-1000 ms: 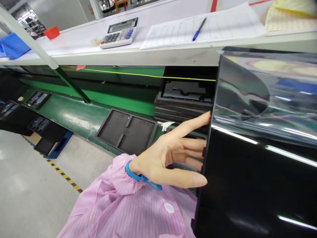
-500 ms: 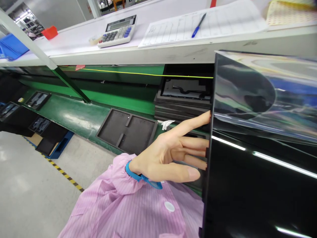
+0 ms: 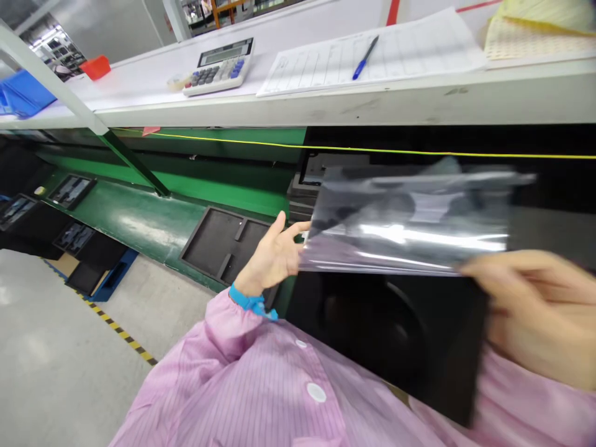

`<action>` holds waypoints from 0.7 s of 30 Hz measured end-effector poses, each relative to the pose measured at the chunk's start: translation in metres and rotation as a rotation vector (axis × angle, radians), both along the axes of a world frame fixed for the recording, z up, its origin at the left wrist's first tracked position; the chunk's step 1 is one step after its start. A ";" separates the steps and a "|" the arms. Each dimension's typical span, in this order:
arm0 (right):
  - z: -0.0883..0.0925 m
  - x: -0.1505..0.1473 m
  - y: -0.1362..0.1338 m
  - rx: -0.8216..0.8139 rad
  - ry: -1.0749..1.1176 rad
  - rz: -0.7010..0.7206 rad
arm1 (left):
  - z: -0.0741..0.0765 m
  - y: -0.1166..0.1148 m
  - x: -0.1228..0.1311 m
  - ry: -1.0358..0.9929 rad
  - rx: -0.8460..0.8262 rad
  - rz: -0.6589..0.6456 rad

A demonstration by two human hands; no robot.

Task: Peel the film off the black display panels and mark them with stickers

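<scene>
The person's left hand stands at the left end of a black panel, fingers spread with the thumb raised; the fingertips reach the edge of a clear film sheet, though any grip on it cannot be confirmed. The right hand, blurred at the right of the frame, has its fingers pressed together and curled over the panel's right side. The panel is held tilted in front of the person's pink striped smock, with the film lying across its upper part, creased and reflective. A blue cuff band circles the left wrist.

Behind the panel, a dark foam tray sits on a green shelf, beside stacked black trays. A calculator, a printed form and a blue pen rest on the white tabletop along the top of the frame. Concrete floor with yellow-and-black tape occupies the lower left.
</scene>
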State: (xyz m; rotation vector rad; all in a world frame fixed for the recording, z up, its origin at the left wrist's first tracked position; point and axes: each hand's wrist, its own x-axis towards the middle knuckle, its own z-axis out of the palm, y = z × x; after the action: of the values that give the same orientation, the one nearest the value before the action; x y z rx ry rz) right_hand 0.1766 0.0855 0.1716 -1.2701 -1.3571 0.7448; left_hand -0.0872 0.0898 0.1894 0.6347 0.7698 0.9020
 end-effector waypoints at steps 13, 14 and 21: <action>-0.110 -0.029 0.048 -0.309 0.194 0.385 | -0.075 0.017 -0.079 0.312 0.185 0.590; -0.103 -0.035 0.049 -0.301 0.209 0.388 | -0.069 0.015 -0.074 0.316 0.193 0.572; -0.029 -0.055 0.062 -0.100 0.288 -0.080 | -0.027 -0.012 -0.002 0.335 0.260 0.292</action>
State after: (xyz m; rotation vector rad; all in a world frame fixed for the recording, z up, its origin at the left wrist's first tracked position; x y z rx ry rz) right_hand 0.1218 0.1477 0.1430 -1.2342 -1.0418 0.9106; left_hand -0.0891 0.0776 0.1625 0.9338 1.0741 1.1918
